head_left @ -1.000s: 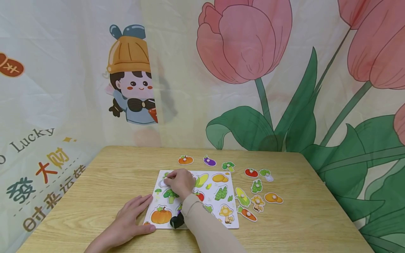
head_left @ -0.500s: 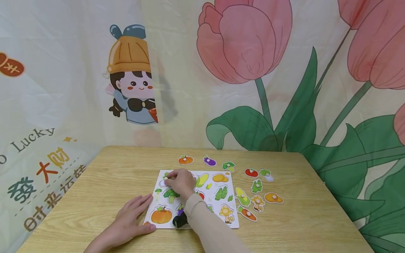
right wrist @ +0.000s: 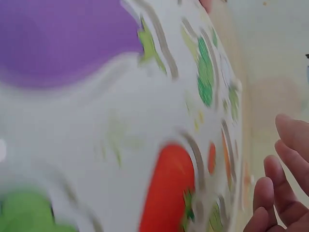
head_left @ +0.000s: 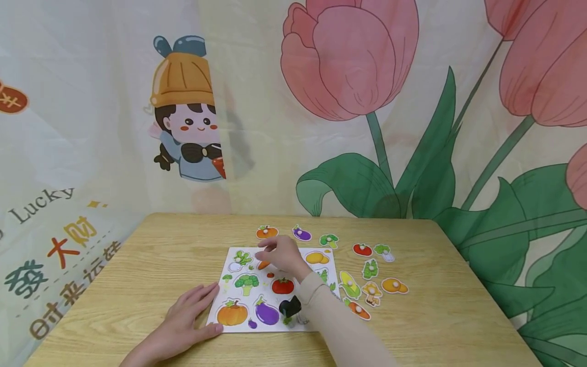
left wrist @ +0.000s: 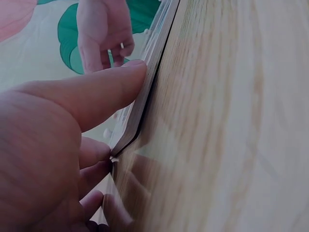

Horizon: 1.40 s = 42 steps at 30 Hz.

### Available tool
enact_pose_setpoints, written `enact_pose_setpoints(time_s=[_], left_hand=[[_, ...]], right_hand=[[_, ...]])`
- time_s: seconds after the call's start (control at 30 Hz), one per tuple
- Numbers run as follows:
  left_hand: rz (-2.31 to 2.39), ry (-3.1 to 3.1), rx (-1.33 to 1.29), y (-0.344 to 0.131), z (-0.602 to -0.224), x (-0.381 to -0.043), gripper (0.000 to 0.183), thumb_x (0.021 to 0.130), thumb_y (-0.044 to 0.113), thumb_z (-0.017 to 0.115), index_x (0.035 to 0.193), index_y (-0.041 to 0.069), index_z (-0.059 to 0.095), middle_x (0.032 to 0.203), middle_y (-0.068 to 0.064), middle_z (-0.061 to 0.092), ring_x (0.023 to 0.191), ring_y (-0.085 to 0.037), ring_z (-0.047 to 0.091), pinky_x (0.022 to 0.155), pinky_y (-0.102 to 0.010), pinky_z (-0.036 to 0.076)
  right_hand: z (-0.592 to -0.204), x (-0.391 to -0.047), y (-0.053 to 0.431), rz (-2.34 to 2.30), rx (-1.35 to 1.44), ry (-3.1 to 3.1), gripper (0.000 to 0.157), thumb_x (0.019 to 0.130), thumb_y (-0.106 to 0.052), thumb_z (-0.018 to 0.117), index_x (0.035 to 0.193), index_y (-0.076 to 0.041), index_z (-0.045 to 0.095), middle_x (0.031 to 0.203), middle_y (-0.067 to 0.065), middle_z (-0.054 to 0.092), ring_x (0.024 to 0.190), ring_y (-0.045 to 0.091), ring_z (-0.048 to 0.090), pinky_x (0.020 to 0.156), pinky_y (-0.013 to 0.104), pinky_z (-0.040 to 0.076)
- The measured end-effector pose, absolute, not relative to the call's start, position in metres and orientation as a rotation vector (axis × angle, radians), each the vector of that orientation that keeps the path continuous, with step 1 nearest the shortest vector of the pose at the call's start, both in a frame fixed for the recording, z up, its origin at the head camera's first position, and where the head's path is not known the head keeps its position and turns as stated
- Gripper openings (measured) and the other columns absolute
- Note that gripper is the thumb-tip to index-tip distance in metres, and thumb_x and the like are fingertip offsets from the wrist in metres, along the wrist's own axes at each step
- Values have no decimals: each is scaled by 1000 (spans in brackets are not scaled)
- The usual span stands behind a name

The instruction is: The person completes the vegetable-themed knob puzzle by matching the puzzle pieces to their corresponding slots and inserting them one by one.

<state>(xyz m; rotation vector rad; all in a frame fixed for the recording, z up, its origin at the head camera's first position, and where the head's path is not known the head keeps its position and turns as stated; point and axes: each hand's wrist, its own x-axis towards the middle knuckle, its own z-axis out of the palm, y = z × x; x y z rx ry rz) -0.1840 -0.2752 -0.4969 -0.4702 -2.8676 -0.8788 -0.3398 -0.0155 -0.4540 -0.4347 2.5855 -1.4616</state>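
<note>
A white vegetable puzzle board [head_left: 263, 300] lies on the table, printed with a pumpkin, an eggplant, broccoli, a tomato and other vegetables. My left hand [head_left: 185, 316] rests at its left edge, fingers extended and thumb at the near corner. In the left wrist view, the thumb [left wrist: 108, 87] touches the board's side. Above the board's far part hovers my right hand [head_left: 283, 256], fingers loosely bent and holding nothing. The white radish [head_left: 237, 264] shows at the board's far left corner, left of that hand. The right sleeve and a black wrist device cover part of the board's right side.
Loose knobbed pieces lie behind and right of the board: a pumpkin [head_left: 267, 232], eggplant [head_left: 301, 233], broccoli [head_left: 328, 240], tomato [head_left: 363, 250], corn [head_left: 350, 285], mushroom [head_left: 372, 294], carrot [head_left: 356, 309] and others. A printed curtain [head_left: 257, 193] hangs behind the table [head_left: 160, 265].
My right hand has let go at the radish, lifted and moved right, uncovering the radish and the eggplant picture. The left hand stays at the board's edge.
</note>
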Motion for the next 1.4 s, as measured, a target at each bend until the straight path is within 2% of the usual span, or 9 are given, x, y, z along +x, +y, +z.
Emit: enact_pose_setpoints(time_s=[0.47, 0.77, 0.93, 1.13, 1.4], left_hand=[[-969, -2903, -446, -277, -500, -189, 97, 86, 57, 83, 161, 7, 47, 166, -19, 41, 153, -51, 23, 109, -83, 22], [-962, -2906, -448, -276, -498, -187, 97, 85, 56, 84, 160, 6, 47, 165, -20, 42, 152, -52, 25, 109, -82, 23], [-950, -2904, -450, -275, -498, -187, 97, 85, 54, 85, 160, 6, 47, 165, -22, 42, 151, -53, 25, 108, -83, 24], [-969, -2899, -452, -275, -498, -187, 97, 84, 54, 86, 159, 5, 49, 165, -20, 43, 152, -52, 24, 109, -82, 23], [-968, -2924, -431, -275, -496, -187, 99, 83, 55, 86, 159, 6, 48, 165, -18, 43, 152, -51, 25, 110, -80, 23]], right_hand=[[-424, -350, 93, -1348, -418, 2781, 29, 95, -28, 83, 123, -18, 80, 107, -2, 71, 100, 21, 62, 77, 29, 56], [-409, -346, 164, -1289, -442, 2884, 32, 97, -24, 80, 127, -12, 78, 115, 6, 74, 102, 26, 67, 87, 36, 59], [-408, -346, 192, -1262, -446, 2908, 35, 98, -22, 79, 130, -9, 76, 120, 11, 73, 104, 28, 66, 88, 36, 60], [-411, -341, 213, -1212, -452, 2934, 35, 98, -22, 80, 129, -8, 76, 119, 11, 74, 105, 26, 66, 92, 38, 60], [-424, -333, 233, -1184, -417, 2934, 31, 95, -20, 82, 123, -7, 79, 108, 7, 74, 93, 22, 67, 82, 33, 59]])
